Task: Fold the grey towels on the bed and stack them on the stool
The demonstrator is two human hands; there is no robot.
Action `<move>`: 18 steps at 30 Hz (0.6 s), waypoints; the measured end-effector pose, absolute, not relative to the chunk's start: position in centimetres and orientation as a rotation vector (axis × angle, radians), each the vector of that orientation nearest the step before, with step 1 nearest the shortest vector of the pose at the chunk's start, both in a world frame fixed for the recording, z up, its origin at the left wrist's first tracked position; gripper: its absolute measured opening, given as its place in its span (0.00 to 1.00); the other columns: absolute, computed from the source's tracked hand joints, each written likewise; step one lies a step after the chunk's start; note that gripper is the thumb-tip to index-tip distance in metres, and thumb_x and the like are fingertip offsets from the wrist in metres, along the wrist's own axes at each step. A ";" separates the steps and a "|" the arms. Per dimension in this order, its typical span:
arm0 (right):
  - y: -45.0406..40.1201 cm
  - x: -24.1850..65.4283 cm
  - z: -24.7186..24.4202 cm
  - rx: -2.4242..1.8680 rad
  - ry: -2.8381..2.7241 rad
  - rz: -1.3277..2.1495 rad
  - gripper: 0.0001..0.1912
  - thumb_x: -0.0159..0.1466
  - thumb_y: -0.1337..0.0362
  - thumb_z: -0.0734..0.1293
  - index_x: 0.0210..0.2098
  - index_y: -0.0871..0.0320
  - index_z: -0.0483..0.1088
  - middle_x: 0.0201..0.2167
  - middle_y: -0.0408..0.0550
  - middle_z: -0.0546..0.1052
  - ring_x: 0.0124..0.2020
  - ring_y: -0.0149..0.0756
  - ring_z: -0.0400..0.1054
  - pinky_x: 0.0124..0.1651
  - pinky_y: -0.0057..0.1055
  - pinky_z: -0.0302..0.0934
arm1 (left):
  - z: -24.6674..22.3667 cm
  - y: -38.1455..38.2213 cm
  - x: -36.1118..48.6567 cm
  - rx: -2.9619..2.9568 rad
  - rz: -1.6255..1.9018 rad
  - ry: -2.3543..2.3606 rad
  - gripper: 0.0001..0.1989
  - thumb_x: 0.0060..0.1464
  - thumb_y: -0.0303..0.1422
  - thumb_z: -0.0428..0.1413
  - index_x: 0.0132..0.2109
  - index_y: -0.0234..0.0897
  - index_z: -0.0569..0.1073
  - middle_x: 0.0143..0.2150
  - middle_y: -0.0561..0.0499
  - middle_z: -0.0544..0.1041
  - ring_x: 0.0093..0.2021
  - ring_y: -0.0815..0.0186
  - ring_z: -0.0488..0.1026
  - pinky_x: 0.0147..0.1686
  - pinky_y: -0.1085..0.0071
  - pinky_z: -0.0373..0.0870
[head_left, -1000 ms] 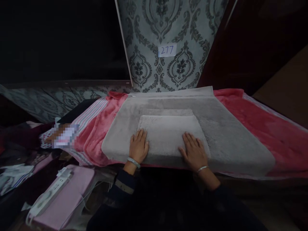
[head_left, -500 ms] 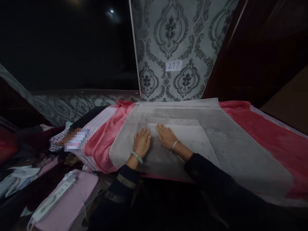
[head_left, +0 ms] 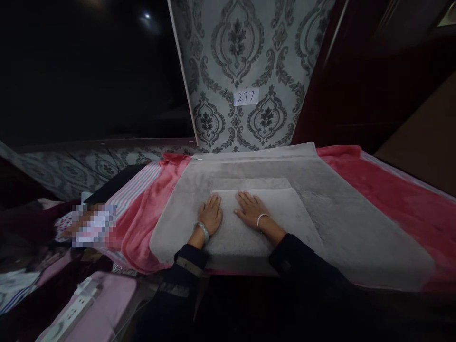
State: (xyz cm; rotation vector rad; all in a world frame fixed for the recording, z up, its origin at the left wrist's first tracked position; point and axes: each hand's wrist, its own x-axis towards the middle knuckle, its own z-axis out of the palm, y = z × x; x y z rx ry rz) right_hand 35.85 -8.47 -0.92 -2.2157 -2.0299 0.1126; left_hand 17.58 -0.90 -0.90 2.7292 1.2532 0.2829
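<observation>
My left hand (head_left: 211, 214) lies flat at the left edge of a light grey folded cloth (head_left: 281, 213), fingers pointing away from me. My right hand (head_left: 252, 210) rests palm down on the same cloth, its fingers spread, a short way to the right. Neither hand grips anything. The folded piece sits on a larger grey plush sheet (head_left: 363, 237), whose far edge is turned up in a strip. Beneath that, a pink-red blanket (head_left: 388, 199) shows on both sides. A pale green bangle (head_left: 203, 232) circles my left wrist and a thin light bracelet (head_left: 261, 219) my right.
A large dark television screen (head_left: 89, 71) hangs at the upper left. Patterned wallpaper (head_left: 237, 61) bears a paper marked 277 (head_left: 245, 97). At the lower left a power strip (head_left: 73, 313) lies on a pink surface (head_left: 114, 294), near heaped clothes (head_left: 21, 285). A dark red panel (head_left: 349, 95) stands right.
My right hand has shifted slightly right and nearer to me across the cloth, its fingers more spread. My left hand stays flat at the left edge. The camera view has turned slightly right.
</observation>
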 end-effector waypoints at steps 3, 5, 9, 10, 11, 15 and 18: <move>-9.9 39.5 -1.5 -2.338 -1.918 0.068 0.36 0.70 0.49 0.52 0.72 0.60 0.49 0.73 0.54 0.48 0.74 0.44 0.39 0.71 0.50 0.40 | -1.1 -0.6 17.6 2.721 0.284 1.257 0.29 0.64 0.31 0.42 0.71 0.33 0.57 0.73 0.41 0.54 0.74 0.59 0.49 0.68 0.53 0.54; -11.2 42.3 -2.1 -2.399 -1.833 0.032 0.36 0.70 0.48 0.51 0.72 0.59 0.50 0.73 0.55 0.49 0.73 0.45 0.40 0.71 0.52 0.41 | -1.4 -0.5 17.6 2.724 0.304 1.253 0.29 0.64 0.31 0.42 0.71 0.35 0.57 0.73 0.42 0.54 0.73 0.59 0.50 0.68 0.53 0.55; -13.8 46.7 -3.2 -2.490 -1.687 -0.008 0.36 0.70 0.48 0.49 0.72 0.59 0.49 0.73 0.55 0.50 0.74 0.47 0.40 0.70 0.55 0.43 | -1.7 -0.2 17.6 2.728 0.322 1.243 0.29 0.64 0.31 0.42 0.71 0.35 0.57 0.73 0.42 0.54 0.73 0.59 0.50 0.68 0.52 0.55; -14.5 47.4 -3.4 -2.510 -1.651 -0.001 0.36 0.70 0.48 0.48 0.72 0.59 0.49 0.73 0.55 0.49 0.73 0.47 0.40 0.69 0.55 0.45 | -1.7 -0.1 17.6 2.726 0.320 1.246 0.29 0.64 0.31 0.42 0.70 0.35 0.57 0.73 0.42 0.54 0.73 0.59 0.50 0.68 0.52 0.55; -15.1 47.9 -3.5 -2.527 -1.615 0.018 0.36 0.70 0.49 0.48 0.72 0.59 0.48 0.74 0.54 0.48 0.73 0.47 0.41 0.69 0.54 0.46 | -1.7 -0.1 17.6 2.724 0.318 1.247 0.28 0.64 0.31 0.42 0.70 0.34 0.57 0.73 0.41 0.54 0.73 0.58 0.50 0.68 0.52 0.55; -17.3 49.3 -3.4 -2.555 -1.508 0.119 0.36 0.70 0.50 0.47 0.73 0.61 0.46 0.74 0.54 0.48 0.73 0.47 0.43 0.69 0.53 0.47 | -1.5 0.0 17.7 2.723 0.319 1.232 0.28 0.64 0.32 0.42 0.70 0.33 0.58 0.73 0.41 0.54 0.73 0.59 0.50 0.68 0.53 0.55; -18.5 50.2 -3.2 -2.547 -1.474 0.171 0.35 0.70 0.53 0.46 0.72 0.64 0.48 0.72 0.55 0.52 0.73 0.47 0.44 0.70 0.51 0.46 | -1.5 0.1 17.8 2.716 0.300 1.232 0.29 0.64 0.32 0.42 0.70 0.31 0.57 0.74 0.40 0.53 0.74 0.59 0.49 0.68 0.54 0.53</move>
